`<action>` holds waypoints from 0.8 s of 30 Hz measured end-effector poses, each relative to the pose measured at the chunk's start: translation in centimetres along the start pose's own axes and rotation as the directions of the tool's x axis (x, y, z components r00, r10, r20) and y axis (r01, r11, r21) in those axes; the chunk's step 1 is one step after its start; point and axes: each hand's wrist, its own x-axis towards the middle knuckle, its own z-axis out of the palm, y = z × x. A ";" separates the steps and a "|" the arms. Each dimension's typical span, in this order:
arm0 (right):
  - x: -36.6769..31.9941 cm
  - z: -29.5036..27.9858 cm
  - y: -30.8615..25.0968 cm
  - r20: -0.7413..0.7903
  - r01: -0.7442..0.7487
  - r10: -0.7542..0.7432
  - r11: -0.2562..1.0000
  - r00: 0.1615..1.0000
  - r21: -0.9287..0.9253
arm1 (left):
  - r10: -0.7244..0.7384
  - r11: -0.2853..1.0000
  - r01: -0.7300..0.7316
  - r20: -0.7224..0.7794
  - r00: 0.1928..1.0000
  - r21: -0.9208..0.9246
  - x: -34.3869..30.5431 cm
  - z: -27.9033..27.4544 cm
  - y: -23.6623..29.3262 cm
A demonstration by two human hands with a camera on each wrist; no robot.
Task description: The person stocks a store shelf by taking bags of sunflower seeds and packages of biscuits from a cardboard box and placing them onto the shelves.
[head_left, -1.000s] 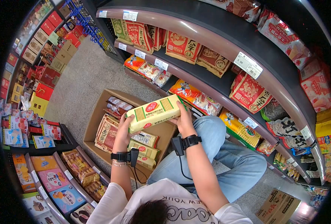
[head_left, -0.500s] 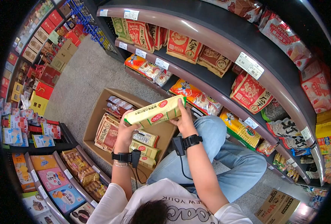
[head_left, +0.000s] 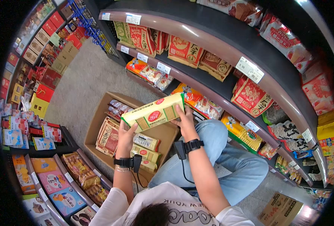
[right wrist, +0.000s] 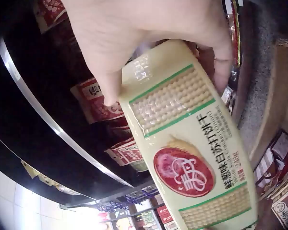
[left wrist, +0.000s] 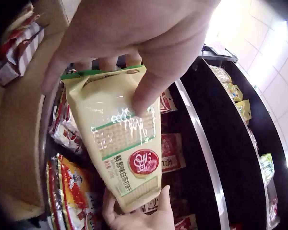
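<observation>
Both hands hold a long pale-yellow pack of soda crackers (head_left: 155, 113) with green ends and a red oval logo, raised over an open cardboard box (head_left: 93, 133). My left hand (head_left: 126, 137) grips its left end; in the left wrist view the thumb lies on the wrapper's face and the other fingers go behind. At the other end my right hand (head_left: 186, 121) grips the pack, thumb on one side and fingers round the other, as the right wrist view shows. In the box lie similar cracker packs (head_left: 146, 153) and red-and-cream paper bags (head_left: 108, 137).
Curved dark shelves (head_left: 212, 84) hold bagged snacks on the right, with price tags (head_left: 250, 69) on their edges. Another shelf with boxed and bagged sweets (head_left: 65, 199) stands at lower left. The person's bent legs (head_left: 208, 150) are beside the box. A second carton (head_left: 280, 209) sits at lower right.
Both hands have rolled the cracker pack about its length, so a different side with the red logo faces up. The left hand's hold has shifted slightly at its end.
</observation>
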 end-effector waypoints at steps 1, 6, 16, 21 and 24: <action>-0.3 0.0 -0.3 0.033 0.015 -0.013 0.999 0.999 -0.041 | 0.008 1.000 -0.008 -0.020 1.000 -0.008 -0.1 -0.2 0.3; -0.9 -0.4 -1.3 0.138 0.108 -0.094 0.990 0.986 -0.094 | 0.055 0.999 -0.054 -0.152 0.987 0.008 0.9 0.1 2.5; -7.4 4.8 -17.2 0.397 0.659 -0.542 0.471 0.740 -0.586 | 0.475 0.869 -0.488 0.140 0.869 0.081 5.1 9.1 15.1; -6.8 9.1 -24.6 0.453 0.777 -0.684 0.273 0.572 -0.568 | 0.602 0.753 -0.642 0.244 0.761 0.142 10.6 13.5 21.4; -4.9 11.0 -28.0 0.422 0.732 -0.663 0.288 0.618 -0.618 | 0.595 0.731 -0.660 0.314 0.740 0.172 13.3 16.1 25.0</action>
